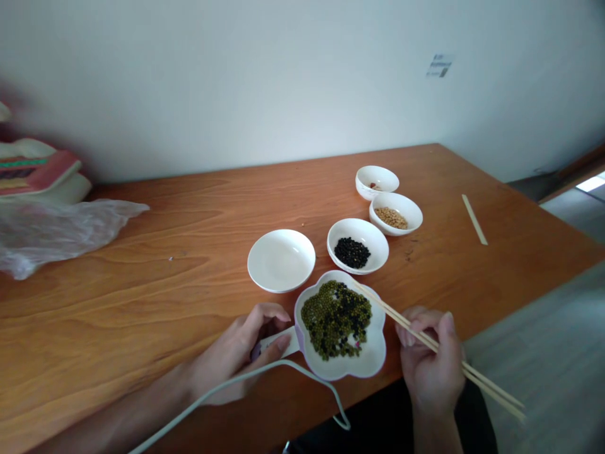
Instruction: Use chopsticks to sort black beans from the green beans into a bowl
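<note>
Head view: grips dish (371, 361) by handle (290, 342) with left hand (239, 350), holds 2 chopsticks (391, 311) in right hand (433, 369). Nip beans (326, 320), likely hard, slippery, around the middle.

Soft, rather dim light fills the view, palest mid-wall (293, 113), with darker corners. A faint sheen lies across the table (155, 302). Wide-angle stretch softens the plastic bag (57, 236) at left; the wall label (439, 65) is illegibly blurred, and the chopsticks (425, 339) blur at their rear ends.
</note>
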The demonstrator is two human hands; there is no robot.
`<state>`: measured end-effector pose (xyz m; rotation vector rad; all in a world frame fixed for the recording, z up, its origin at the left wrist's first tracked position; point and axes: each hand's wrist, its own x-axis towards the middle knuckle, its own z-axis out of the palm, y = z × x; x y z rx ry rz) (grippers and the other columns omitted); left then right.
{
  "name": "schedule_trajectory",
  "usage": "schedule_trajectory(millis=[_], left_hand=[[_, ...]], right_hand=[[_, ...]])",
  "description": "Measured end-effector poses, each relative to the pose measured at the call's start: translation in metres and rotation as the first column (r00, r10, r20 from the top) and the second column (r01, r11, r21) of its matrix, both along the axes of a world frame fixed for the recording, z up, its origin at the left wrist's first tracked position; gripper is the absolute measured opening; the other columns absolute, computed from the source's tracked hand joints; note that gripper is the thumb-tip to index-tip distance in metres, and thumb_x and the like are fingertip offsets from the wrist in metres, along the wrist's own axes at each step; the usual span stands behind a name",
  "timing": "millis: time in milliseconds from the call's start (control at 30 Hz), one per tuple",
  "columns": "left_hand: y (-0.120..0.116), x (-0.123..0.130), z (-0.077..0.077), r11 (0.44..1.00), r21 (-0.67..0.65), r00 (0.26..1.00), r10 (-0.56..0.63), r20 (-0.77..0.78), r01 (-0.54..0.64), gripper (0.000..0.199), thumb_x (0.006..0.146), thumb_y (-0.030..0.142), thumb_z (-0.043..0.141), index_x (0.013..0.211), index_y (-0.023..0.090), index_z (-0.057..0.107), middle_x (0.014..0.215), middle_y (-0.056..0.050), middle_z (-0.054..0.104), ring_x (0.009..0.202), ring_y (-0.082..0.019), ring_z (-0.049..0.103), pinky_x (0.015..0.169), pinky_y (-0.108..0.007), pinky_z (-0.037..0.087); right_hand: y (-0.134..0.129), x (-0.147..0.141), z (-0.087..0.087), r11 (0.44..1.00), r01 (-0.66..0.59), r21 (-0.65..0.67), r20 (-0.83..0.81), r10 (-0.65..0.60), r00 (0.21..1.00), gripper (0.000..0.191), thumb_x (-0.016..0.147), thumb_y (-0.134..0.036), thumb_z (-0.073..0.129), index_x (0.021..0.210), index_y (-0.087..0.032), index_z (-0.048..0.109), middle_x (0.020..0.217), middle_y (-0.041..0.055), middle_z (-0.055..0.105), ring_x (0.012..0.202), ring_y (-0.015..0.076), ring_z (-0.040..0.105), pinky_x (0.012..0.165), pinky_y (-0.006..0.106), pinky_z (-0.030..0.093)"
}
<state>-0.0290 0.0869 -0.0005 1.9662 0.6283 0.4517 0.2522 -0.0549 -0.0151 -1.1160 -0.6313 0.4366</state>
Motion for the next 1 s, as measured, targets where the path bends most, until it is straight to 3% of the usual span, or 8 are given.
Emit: schedule_trajectory(millis=[167, 500, 700, 867, 1000], left_hand=[[0.003, -0.003, -0.001, 0.997, -0.052, 0.998, -0.051, -0.023, 0.050, 0.022, 0.108, 0.030, 0.051, 0.129, 0.031, 0.045, 0.115, -0.005, 0.074, 0.101, -0.018, 0.073, 0.083, -0.027, 0.063], [0.006, -0.001, 0.005, 0.994, -0.019, 0.991, -0.111, -0.072, 0.110, 0.014, 0.109, 0.029, 0.050, 0.122, 0.028, 0.052, 0.109, -0.003, 0.074, 0.091, -0.017, 0.072, 0.076, -0.025, 0.060], [0.006, -0.003, 0.002, 0.990, -0.007, 0.987, -0.138, -0.086, 0.137, 0.014, 0.110, 0.028, 0.048, 0.123, 0.026, 0.051, 0.107, -0.003, 0.073, 0.089, -0.015, 0.071, 0.076, -0.023, 0.058], [0.007, -0.004, 0.001, 0.988, -0.012, 0.985, -0.152, -0.079, 0.151, 0.016, 0.110, 0.027, 0.047, 0.126, 0.026, 0.050, 0.110, -0.003, 0.073, 0.093, -0.015, 0.071, 0.076, -0.023, 0.058], [0.007, -0.005, 0.001, 0.988, -0.005, 0.984, -0.151, -0.092, 0.151, 0.016, 0.110, 0.027, 0.047, 0.126, 0.026, 0.050, 0.109, -0.003, 0.073, 0.092, -0.015, 0.072, 0.076, -0.024, 0.058]], right_hand=[[-0.003, -0.009, 0.000, 0.997, -0.034, -0.065, 0.055, 0.038, 0.998, 0.047, 0.110, -0.039, 0.044, 0.080, -0.022, 0.076, 0.062, 0.0041, 0.065, 0.060, 0.0180, 0.057, 0.058, 0.032, 0.045], [-0.008, -0.017, -0.003, 0.996, 0.061, -0.066, 0.207, -0.046, 0.977, 0.048, 0.108, -0.040, 0.048, 0.073, -0.022, 0.076, 0.063, 0.0052, 0.065, 0.064, 0.0188, 0.058, 0.059, 0.033, 0.044], [-0.009, -0.016, -0.008, 0.993, 0.079, -0.093, 0.232, -0.055, 0.971, 0.047, 0.110, -0.035, 0.044, 0.089, -0.019, 0.082, 0.073, 0.0072, 0.073, 0.064, 0.0196, 0.063, 0.056, 0.033, 0.046], [-0.006, -0.014, -0.010, 0.993, 0.104, -0.062, 0.276, -0.083, 0.957, 0.039, 0.108, -0.026, 0.052, 0.079, -0.019, 0.077, 0.068, 0.0031, 0.068, 0.066, 0.0165, 0.061, 0.055, 0.029, 0.043], [-0.005, -0.014, -0.007, 0.995, 0.079, -0.067, 0.309, -0.055, 0.949, 0.046, 0.111, -0.029, 0.045, 0.075, -0.020, 0.073, 0.068, 0.0022, 0.064, 0.069, 0.0156, 0.059, 0.061, 0.030, 0.043]])
